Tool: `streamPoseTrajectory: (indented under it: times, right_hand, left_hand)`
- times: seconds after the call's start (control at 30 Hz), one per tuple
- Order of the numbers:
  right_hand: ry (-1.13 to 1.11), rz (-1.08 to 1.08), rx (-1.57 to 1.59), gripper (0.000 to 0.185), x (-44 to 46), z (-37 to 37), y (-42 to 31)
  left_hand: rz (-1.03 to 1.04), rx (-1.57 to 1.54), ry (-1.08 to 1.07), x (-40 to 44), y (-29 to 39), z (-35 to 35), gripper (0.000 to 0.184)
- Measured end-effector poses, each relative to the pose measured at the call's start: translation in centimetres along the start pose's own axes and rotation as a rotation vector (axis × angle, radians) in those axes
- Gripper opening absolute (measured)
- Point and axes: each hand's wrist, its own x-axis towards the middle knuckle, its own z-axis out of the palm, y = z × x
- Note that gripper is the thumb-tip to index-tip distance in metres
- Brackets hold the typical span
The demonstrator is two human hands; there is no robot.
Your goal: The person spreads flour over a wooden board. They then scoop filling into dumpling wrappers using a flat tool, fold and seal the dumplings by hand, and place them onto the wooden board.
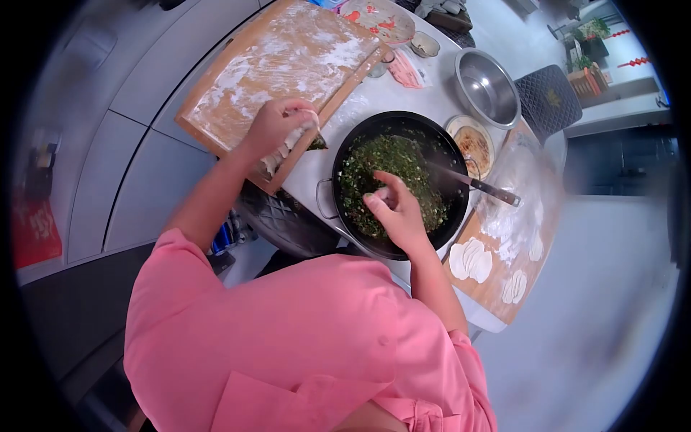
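My left hand (279,124) is over the near right edge of the floured wooden board (252,72), its fingers closed on a white dumpling (311,119). Below that hand, more white dumplings (273,160) lie in a row along the board's edge. My right hand (394,209) is above the large black pan (345,137), thumb and index finger apart, with nothing visible between them. Chopped green filling (381,155) fills much of the pan. A spoon or spatula with a dark handle (497,192) rests in it, its handle over the right rim.
To the right, a second floured board (497,291) bears flat dough wrappers (470,261). A plate with a browned flatbread (473,147) and a steel bowl (487,88) stand beyond the pan. A small bowl (425,45) and a stained plate (381,20) are at the far side.
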Motion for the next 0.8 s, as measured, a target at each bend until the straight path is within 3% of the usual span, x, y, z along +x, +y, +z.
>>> streamPoseTrajectory:
  times: [0.2,0.33,0.63,0.7,0.8]
  right_hand:
    - [0.121,0.024,0.129,0.036,-1.0,-1.0,1.1]
    - [0.177,0.049,0.141,0.031,-1.8,-2.1,1.4]
    - [0.249,0.097,0.203,0.025,-2.6,-2.8,2.2]
    - [0.255,0.089,0.19,0.025,-2.6,-2.8,2.1]
    - [0.283,0.073,0.199,0.025,-2.7,-2.7,2.3]
  left_hand:
    - [-0.155,0.1,-0.11,3.0,-4.4,-1.3,0.017]
    - [-0.105,0.116,-0.19,3.8,-6.6,-1.4,0.02]
    - [-0.128,0.113,-0.182,3.5,-7.1,-1.5,0.023]
    - [0.026,0.063,-0.133,3.2,-6.6,-1.5,0.027]
    - [-0.01,0.152,-0.005,2.2,-4.6,-2.5,0.024]
